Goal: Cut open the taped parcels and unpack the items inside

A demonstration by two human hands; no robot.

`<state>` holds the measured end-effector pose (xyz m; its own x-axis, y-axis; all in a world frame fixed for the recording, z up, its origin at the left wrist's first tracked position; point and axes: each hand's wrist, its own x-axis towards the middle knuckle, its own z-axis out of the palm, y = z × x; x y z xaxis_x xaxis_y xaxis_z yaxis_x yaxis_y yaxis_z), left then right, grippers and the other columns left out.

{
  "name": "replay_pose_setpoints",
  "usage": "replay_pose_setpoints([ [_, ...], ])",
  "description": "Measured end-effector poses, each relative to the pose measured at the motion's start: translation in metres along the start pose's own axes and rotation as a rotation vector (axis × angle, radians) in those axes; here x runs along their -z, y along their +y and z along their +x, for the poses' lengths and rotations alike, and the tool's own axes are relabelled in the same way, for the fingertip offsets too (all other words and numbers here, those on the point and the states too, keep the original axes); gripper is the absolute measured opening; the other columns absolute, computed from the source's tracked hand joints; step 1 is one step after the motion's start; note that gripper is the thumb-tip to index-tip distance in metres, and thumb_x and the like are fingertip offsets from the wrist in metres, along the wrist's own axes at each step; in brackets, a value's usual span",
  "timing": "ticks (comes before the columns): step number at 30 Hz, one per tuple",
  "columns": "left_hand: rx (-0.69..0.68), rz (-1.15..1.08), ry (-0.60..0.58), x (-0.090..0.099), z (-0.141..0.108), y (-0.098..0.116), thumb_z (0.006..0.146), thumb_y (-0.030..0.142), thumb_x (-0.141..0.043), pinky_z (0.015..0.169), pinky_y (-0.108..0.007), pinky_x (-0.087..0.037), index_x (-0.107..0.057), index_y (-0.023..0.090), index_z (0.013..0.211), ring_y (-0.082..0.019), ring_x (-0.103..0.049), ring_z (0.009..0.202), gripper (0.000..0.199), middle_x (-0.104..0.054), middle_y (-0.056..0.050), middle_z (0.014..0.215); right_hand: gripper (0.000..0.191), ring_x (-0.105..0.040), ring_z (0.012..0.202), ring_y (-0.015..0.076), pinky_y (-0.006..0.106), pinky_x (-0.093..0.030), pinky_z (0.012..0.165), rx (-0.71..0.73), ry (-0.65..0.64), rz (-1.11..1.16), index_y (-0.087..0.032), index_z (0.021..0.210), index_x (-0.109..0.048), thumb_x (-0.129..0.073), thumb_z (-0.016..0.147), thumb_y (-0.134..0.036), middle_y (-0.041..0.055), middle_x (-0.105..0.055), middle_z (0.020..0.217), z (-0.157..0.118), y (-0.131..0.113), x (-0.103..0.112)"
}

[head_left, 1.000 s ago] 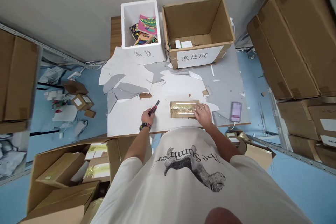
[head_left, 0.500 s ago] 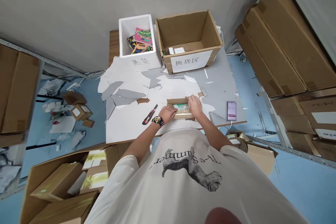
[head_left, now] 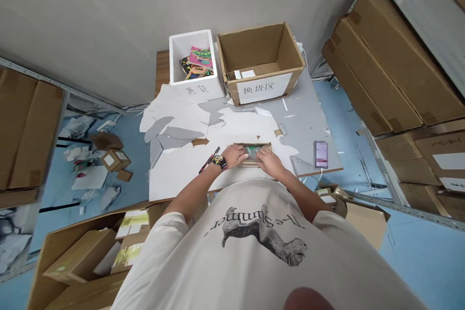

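A small cardboard box (head_left: pixel 250 164) lies open near the table's front edge, with something green in clear wrapping (head_left: pixel 253 151) inside it. My left hand (head_left: pixel 235 156), with a watch on the wrist, grips the box's left end, fingers bent over the wrapped contents. On the right end my right hand (head_left: pixel 268 161) is closed over the box's side, fingertips at the wrapping. A red and black utility knife (head_left: pixel 208 162) lies on the table left of my left wrist, partly hidden by it.
Behind stand a white foam box (head_left: pixel 196 88) with colourful booklets and a larger open carton (head_left: pixel 262 89). Torn paper (head_left: pixel 181 133) covers much of the table (head_left: pixel 174 174). A phone (head_left: pixel 320 154) lies at the right edge. Cartons on shelves stand at both sides.
My right hand has come down from the box's raised back flap to its right end. My left hand has shifted slightly right, and the view has moved a little.
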<state>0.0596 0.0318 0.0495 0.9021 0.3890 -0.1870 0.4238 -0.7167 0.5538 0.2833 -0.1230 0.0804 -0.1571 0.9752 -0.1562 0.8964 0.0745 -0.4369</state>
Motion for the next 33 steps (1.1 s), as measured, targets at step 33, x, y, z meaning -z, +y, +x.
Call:
replay_pose_setpoints([
  [33, -0.025, 0.169, -0.098, 0.002, -0.049, -0.031, 0.109, 0.039, -0.055, 0.105, -0.047, -0.058, -0.080, 0.029, 0.106, -0.031, -0.072, 0.113, 0.028, -0.079, -0.011, 0.109, 0.024, -0.067, 0.124, 0.0363, 0.045, -0.048, 0.108, -0.098, -0.065, -0.172, -0.015, 0.122, -0.081, -0.062, 0.107, -0.014, 0.0226, -0.076, 0.130, -0.023, 0.045, 0.007],
])
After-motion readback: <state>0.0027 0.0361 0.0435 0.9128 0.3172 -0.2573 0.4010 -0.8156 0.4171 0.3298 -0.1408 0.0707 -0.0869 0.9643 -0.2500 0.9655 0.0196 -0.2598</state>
